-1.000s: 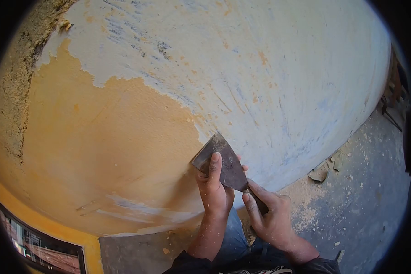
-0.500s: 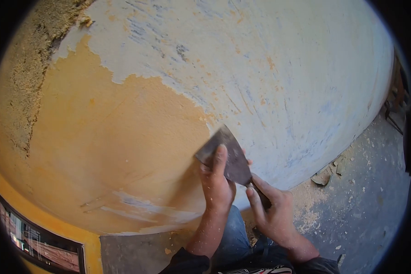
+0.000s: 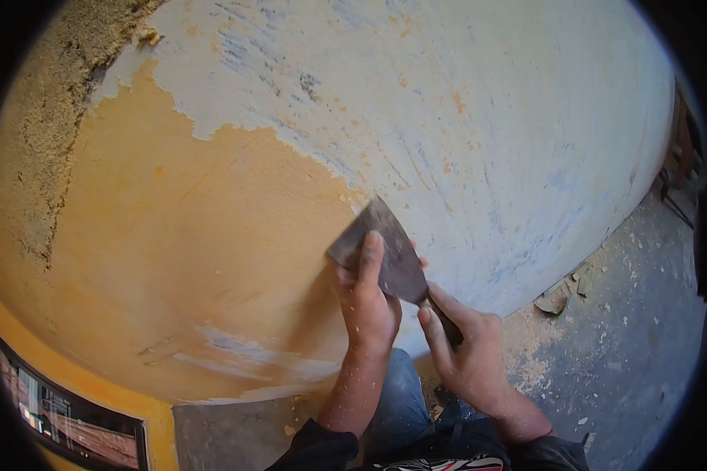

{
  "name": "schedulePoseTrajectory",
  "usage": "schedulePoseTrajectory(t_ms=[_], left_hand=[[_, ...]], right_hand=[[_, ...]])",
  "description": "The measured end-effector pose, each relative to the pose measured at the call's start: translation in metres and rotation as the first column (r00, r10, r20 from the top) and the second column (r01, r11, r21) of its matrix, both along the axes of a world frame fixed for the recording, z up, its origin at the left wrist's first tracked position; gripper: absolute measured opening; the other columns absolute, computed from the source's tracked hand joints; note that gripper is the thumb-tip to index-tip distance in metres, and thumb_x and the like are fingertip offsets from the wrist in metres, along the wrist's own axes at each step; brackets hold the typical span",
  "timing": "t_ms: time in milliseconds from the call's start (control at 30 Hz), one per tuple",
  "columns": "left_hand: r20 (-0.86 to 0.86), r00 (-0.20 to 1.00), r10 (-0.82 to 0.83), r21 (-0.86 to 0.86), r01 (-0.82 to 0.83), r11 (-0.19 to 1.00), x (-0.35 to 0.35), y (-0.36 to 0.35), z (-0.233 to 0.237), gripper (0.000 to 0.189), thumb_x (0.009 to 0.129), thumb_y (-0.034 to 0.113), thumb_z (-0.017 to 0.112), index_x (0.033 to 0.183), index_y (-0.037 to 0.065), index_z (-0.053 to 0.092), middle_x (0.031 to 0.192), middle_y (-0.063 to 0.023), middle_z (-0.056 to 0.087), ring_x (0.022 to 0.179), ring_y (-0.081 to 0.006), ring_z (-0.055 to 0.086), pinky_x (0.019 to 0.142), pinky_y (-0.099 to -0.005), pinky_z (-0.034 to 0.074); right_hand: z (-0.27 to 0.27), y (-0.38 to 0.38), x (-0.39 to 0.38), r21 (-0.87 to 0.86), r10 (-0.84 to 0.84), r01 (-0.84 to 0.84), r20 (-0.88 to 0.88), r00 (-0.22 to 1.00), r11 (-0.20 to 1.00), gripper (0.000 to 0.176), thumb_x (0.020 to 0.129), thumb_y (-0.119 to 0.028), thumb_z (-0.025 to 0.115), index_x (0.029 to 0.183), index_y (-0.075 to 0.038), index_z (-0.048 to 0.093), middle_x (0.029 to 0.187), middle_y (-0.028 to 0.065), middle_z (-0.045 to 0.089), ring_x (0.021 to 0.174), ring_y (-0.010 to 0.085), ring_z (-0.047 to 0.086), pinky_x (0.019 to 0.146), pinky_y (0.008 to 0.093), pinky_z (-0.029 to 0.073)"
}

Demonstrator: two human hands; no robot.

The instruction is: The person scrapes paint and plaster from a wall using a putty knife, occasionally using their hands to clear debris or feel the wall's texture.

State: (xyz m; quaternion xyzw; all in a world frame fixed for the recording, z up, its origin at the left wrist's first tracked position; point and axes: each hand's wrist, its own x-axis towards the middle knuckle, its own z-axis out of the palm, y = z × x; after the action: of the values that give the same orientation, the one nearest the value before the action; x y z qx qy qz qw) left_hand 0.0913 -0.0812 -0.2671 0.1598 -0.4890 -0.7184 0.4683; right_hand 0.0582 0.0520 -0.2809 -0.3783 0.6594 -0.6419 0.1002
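Observation:
A wide metal scraper (image 3: 394, 263) is held in both hands against the wall, its broad edge at the boundary of the orange paint (image 3: 212, 212) and the pale scraped surface (image 3: 479, 149). My right hand (image 3: 473, 357) wraps around the scraper's dark handle. My left hand (image 3: 369, 302) grips the blade, with the thumb pressed flat on its face and the other fingers mostly hidden behind it. White flecks speckle the left hand and forearm.
Rough, bare plaster (image 3: 51, 133) shows at the upper left of the wall. A dark-framed window (image 3: 71, 416) sits in a yellow surround at lower left. Paint flakes (image 3: 554, 301) and dust lie on the grey floor (image 3: 605, 369) along the wall's foot.
Both hands and the scraper have shifted slightly up and to the left along the edge of the orange paint. The grip looks the same.

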Motion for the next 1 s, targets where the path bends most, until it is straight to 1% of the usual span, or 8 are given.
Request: schedulePoseTrajectory(t_ms=[67,133,367,433,667,733,900,1000], left_hand=[[-0.050,0.999,-0.013,0.001,0.013,1.000,-0.001,0.000,-0.002,0.026,0.096,0.023,0.062,0.103,-0.002,0.062,0.093,-0.0120,0.066,0.081,-0.0212,0.067,0.066,-0.0377,0.060],[-0.059,0.998,-0.008,-0.009,0.007,1.000,0.001,-0.007,0.009,0.026,0.096,0.024,0.062,0.103,-0.002,0.062,0.092,-0.0116,0.066,0.080,-0.0207,0.067,0.066,-0.0376,0.060],[-0.023,0.999,0.027,-0.025,-0.028,0.999,0.003,-0.003,0.009,0.030,0.096,0.027,0.062,0.105,-0.001,0.061,0.091,-0.0099,0.066,0.079,-0.0199,0.067,0.067,-0.0362,0.059],[-0.086,0.996,0.028,-0.049,-0.032,0.998,0.005,-0.012,0.016,0.028,0.096,0.025,0.062,0.106,-0.001,0.061,0.091,-0.0099,0.066,0.079,-0.0190,0.067,0.067,-0.0368,0.060],[-0.062,0.997,0.035,-0.035,-0.037,0.999,0.008,-0.014,0.015,0.026,0.095,0.025,0.063,0.104,0.000,0.062,0.091,-0.0100,0.066,0.079,-0.0192,0.067,0.067,-0.0369,0.059],[-0.102,0.994,0.043,-0.026,-0.046,0.999,0.010,-0.014,0.018,0.023,0.096,0.022,0.063,0.102,0.000,0.062,0.091,-0.0094,0.066,0.078,-0.0193,0.067,0.065,-0.0380,0.060],[-0.051,0.999,0.014,-0.005,-0.015,1.000,0.008,-0.011,-0.001,0.023,0.096,0.023,0.063,0.100,0.000,0.063,0.091,-0.0094,0.066,0.079,-0.0205,0.067,0.065,-0.0382,0.060],[-0.036,0.999,0.027,0.002,-0.027,1.000,0.010,-0.011,0.010,0.027,0.095,0.027,0.064,0.108,0.003,0.061,0.091,-0.0086,0.065,0.076,-0.0201,0.065,0.062,-0.0369,0.058]], right_hand=[[0.001,-0.003,-0.001,-0.004,0.010,-0.010,0.027,1.000,1.000,0.032,0.089,-0.008,0.064,0.120,0.000,0.062,0.073,0.0241,0.064,0.067,0.0384,0.067,0.059,0.0362,0.051],[-0.001,-0.012,0.002,-0.097,-0.048,0.039,-0.087,0.995,0.995,0.032,0.090,-0.008,0.063,0.121,-0.001,0.062,0.072,0.0236,0.064,0.067,0.0368,0.067,0.059,0.0356,0.051],[0.009,-0.008,0.001,0.011,0.023,-0.023,-0.003,1.000,1.000,0.034,0.089,-0.007,0.063,0.123,-0.002,0.062,0.071,0.0227,0.063,0.066,0.0372,0.067,0.059,0.0367,0.051],[0.013,-0.017,0.003,-0.063,-0.006,0.000,-0.106,0.994,0.998,0.030,0.090,-0.007,0.063,0.118,0.003,0.063,0.065,0.0229,0.060,0.056,0.0211,0.065,0.055,0.0298,0.047],[0.003,-0.018,0.006,-0.073,-0.032,0.024,-0.118,0.992,0.997,0.031,0.091,-0.006,0.062,0.120,0.004,0.062,0.065,0.0231,0.060,0.057,0.0204,0.066,0.055,0.0303,0.047],[0.016,-0.016,0.004,-0.036,0.034,-0.039,-0.113,0.993,0.999,0.035,0.089,-0.007,0.063,0.123,-0.001,0.061,0.074,0.0239,0.064,0.069,0.0387,0.067,0.059,0.0387,0.051],[0.003,-0.015,0.008,-0.032,0.034,-0.036,-0.050,0.998,0.999,0.035,0.089,-0.006,0.062,0.124,0.000,0.059,0.077,0.0237,0.065,0.072,0.0389,0.067,0.061,0.0381,0.052],[0.005,-0.010,0.010,-0.031,0.029,-0.031,-0.058,0.998,0.999,0.035,0.089,-0.006,0.062,0.124,0.000,0.059,0.076,0.0240,0.065,0.071,0.0389,0.068,0.061,0.0379,0.052]])
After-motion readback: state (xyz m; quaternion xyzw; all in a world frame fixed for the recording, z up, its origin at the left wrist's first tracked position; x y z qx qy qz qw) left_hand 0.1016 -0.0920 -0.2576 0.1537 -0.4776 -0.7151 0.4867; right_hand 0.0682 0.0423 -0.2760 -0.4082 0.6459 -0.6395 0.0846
